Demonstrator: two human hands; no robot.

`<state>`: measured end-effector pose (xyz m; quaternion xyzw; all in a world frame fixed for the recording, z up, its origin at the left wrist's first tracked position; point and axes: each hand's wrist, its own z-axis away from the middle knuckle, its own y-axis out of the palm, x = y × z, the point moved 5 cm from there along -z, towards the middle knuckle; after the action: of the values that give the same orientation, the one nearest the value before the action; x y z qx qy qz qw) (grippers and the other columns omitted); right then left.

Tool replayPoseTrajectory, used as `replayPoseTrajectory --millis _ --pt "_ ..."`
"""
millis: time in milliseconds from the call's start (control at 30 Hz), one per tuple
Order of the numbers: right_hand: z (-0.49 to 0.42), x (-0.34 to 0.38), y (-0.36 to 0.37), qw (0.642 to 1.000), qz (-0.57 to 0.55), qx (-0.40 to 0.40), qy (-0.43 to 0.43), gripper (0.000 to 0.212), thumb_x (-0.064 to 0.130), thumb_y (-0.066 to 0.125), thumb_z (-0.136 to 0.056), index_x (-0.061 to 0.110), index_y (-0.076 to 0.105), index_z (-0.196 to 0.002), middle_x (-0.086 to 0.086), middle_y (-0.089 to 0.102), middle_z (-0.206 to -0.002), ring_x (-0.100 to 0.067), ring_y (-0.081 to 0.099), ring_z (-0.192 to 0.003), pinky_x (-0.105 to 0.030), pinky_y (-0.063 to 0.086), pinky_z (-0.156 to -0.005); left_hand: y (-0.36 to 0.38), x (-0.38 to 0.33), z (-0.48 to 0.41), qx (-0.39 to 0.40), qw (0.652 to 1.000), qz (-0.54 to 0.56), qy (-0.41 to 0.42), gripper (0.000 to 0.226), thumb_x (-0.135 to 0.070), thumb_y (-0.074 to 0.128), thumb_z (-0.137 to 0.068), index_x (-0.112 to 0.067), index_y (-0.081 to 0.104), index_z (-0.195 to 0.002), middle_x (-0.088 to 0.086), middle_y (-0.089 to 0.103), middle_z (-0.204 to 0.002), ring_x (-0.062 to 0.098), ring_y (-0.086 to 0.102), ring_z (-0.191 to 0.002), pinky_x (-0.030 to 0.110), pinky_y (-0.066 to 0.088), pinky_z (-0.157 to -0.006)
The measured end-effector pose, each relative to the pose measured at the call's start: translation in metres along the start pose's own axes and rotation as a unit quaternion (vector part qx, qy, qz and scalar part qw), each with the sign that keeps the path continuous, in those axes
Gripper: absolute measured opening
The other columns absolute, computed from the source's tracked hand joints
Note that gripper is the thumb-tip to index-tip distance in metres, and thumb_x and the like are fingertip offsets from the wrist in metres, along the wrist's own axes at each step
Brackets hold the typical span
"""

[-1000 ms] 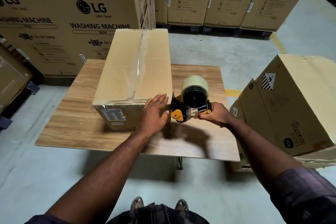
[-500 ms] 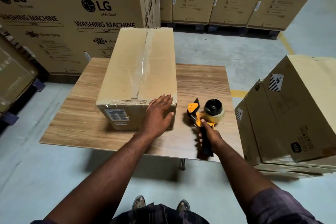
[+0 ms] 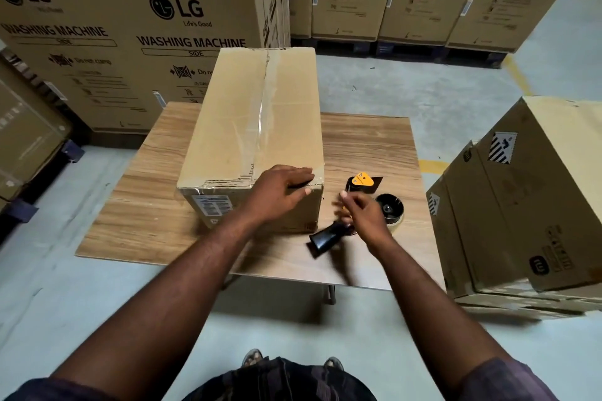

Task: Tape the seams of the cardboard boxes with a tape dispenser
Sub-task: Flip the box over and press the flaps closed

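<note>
A long cardboard box (image 3: 234,127) lies on the wooden table (image 3: 146,205), with clear tape along its top centre seam and across its near edge. My left hand (image 3: 280,192) rests flat on the box's near right top corner, fingers fairly straight. The tape dispenser (image 3: 361,182), yellow and black with a black handle (image 3: 322,239) and a tape roll (image 3: 389,208), lies on its side on the table just right of the box. My right hand (image 3: 361,215) hovers over the dispenser's middle, blurred, fingers loose and not wrapped round the handle.
A stack of brown cardboard boxes (image 3: 521,205) stands on the floor close to the table's right edge. Tall washing machine cartons (image 3: 130,26) line the back and left. Grey concrete floor surrounds the table.
My right hand has lowered the dispenser from beside the box onto the table, laid it on its side and let go of the handle. My left hand slid up onto the box's corner.
</note>
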<state>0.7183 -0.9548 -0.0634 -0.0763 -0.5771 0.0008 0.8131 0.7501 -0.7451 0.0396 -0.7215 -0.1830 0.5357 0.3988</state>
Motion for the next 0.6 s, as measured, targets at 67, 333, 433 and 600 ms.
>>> replayPoseTrajectory --millis 67,333,433,600 --pt "0.000 0.012 0.025 0.995 -0.090 -0.003 -0.044 0.035 0.051 0.058 -0.096 0.031 0.063 -0.125 0.005 0.067 -0.132 -0.007 0.062 -0.119 -0.028 0.051 -0.091 -0.005 0.003 -0.002 -0.022 0.998 0.053 -0.013 0.028 -0.021 0.071 -0.092 -0.023 0.073 -0.120 -0.009 0.068 -0.127 0.007 0.057 -0.123 0.023 0.040 -0.109" --pt "0.023 0.021 0.091 0.986 -0.069 -0.091 -0.120 0.057 0.044 0.026 -0.105 0.023 0.030 -0.158 0.012 0.035 -0.158 0.005 0.030 -0.144 -0.005 0.022 -0.113 -0.002 0.010 -0.002 -0.036 0.995 0.089 -0.014 0.025 -0.016 0.068 -0.093 -0.023 0.076 -0.116 -0.012 0.070 -0.123 0.001 0.057 -0.120 0.016 0.038 -0.107" --pt "0.021 0.016 0.092 0.979 -0.030 -0.115 -0.166 0.060 0.044 0.025 -0.106 0.017 0.028 -0.159 0.005 0.034 -0.161 0.005 0.028 -0.145 -0.005 0.020 -0.112 -0.001 0.009 0.000 -0.048 0.995 0.089 -0.012 0.024 -0.015 0.069 -0.092 -0.022 0.077 -0.114 -0.011 0.071 -0.122 0.001 0.058 -0.119 0.012 0.037 -0.104" --pt "0.017 0.008 0.093 0.976 0.040 -0.103 -0.185 0.054 0.029 0.033 -0.111 0.014 0.023 -0.162 -0.006 0.038 -0.161 -0.008 0.034 -0.146 -0.014 0.027 -0.116 0.003 0.007 0.003 -0.085 0.994 0.073 0.007 0.023 -0.022 0.073 -0.090 -0.022 0.078 -0.113 -0.011 0.072 -0.119 0.003 0.060 -0.116 0.011 0.039 -0.101"
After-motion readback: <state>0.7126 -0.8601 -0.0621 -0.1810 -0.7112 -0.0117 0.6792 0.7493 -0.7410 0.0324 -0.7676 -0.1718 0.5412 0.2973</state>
